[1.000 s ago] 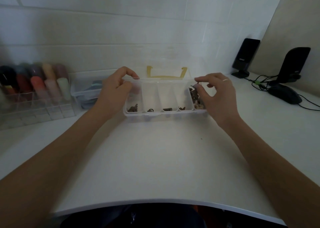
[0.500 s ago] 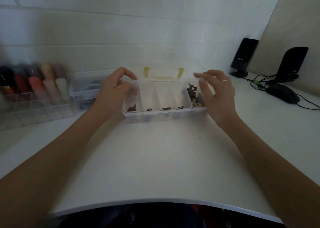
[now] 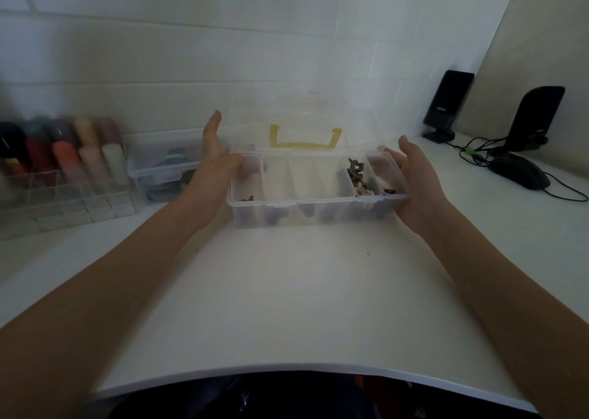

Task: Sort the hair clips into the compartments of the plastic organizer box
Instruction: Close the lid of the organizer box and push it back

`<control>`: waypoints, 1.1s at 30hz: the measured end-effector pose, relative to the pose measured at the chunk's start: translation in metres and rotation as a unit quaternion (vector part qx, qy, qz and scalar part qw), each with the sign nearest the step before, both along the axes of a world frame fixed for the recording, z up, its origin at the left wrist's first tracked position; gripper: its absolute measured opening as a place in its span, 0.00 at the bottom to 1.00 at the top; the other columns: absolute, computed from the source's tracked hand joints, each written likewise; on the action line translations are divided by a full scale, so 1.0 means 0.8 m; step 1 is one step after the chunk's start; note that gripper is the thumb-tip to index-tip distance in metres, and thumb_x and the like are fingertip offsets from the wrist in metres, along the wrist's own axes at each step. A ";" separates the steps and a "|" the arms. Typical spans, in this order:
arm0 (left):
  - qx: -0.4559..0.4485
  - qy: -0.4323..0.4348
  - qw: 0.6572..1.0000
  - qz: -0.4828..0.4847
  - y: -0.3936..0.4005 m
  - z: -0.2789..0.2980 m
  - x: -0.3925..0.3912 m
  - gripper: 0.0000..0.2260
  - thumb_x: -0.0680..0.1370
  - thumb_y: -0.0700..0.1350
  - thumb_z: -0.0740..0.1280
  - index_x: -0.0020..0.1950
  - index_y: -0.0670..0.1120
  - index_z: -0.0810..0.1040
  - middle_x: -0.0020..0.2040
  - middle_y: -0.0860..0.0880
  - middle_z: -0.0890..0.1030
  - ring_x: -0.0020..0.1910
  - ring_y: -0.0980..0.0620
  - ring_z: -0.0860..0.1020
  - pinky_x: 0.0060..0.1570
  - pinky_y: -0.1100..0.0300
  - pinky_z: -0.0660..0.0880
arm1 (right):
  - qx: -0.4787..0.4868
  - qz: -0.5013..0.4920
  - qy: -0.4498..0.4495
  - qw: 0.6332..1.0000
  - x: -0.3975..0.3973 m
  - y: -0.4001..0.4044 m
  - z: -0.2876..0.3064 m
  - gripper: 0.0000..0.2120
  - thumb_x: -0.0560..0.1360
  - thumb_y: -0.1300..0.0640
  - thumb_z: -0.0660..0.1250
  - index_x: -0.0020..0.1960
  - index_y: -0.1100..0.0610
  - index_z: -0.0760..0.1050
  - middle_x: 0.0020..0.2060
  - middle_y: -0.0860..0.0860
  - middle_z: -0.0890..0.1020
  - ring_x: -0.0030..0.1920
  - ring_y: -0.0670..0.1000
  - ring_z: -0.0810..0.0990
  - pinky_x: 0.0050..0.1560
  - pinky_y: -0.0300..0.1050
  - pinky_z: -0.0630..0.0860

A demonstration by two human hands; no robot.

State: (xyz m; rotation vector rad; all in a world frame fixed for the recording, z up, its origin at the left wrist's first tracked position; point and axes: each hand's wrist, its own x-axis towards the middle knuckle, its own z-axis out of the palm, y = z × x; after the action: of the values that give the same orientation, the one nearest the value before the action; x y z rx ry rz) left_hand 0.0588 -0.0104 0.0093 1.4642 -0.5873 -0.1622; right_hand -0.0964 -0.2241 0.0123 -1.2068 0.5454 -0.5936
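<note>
Head view. Clear plastic organizer box (image 3: 314,203) with raised lid and yellow handle (image 3: 304,138), hair clips (image 3: 357,171) in its right compartments, near the wall on a white desk (image 3: 287,297). Left hand (image 3: 215,157) and right hand (image 3: 414,176) flank its ends, fingers straight. Broad bare desk toward the rounded near edge.

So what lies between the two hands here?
In the head view, the clear organizer box sits between the left hand and right hand, hair clips inside, lid open.
</note>
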 end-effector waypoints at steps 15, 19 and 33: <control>-0.193 0.284 0.911 -0.231 0.006 -0.007 0.014 0.10 0.79 0.53 0.60 0.54 0.55 0.79 0.62 0.43 0.77 0.59 0.45 0.77 0.60 0.48 0.73 | 0.091 0.040 -0.066 0.993 -0.010 -0.002 0.002 0.23 0.77 0.37 0.53 0.61 0.50 0.74 0.52 0.56 0.79 0.45 0.55 0.79 0.49 0.49 0.76; -0.215 0.299 0.903 -0.219 0.009 -0.008 0.010 0.20 0.77 0.58 0.59 0.36 0.46 0.79 0.54 0.42 0.81 0.55 0.45 0.79 0.61 0.49 0.72 | 0.108 0.023 -0.094 0.989 -0.009 -0.004 -0.001 0.23 0.77 0.37 0.53 0.52 0.53 0.76 0.52 0.58 0.78 0.48 0.57 0.78 0.50 0.49 0.76; -0.038 0.101 0.972 -0.209 0.005 0.000 -0.001 0.17 0.76 0.35 0.61 0.60 0.52 0.72 0.47 0.47 0.77 0.39 0.54 0.79 0.38 0.64 0.76 | 0.023 0.049 -0.087 0.995 -0.018 -0.024 -0.005 0.16 0.77 0.62 0.60 0.65 0.56 0.70 0.50 0.53 0.79 0.50 0.53 0.79 0.49 0.44 0.79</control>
State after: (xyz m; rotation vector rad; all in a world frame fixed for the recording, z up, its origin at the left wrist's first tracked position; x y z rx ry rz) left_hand 0.0583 -0.0066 0.0092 1.2178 -0.7206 -0.6051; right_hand -0.1108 -0.2431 0.0080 -1.1184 0.3488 -0.5938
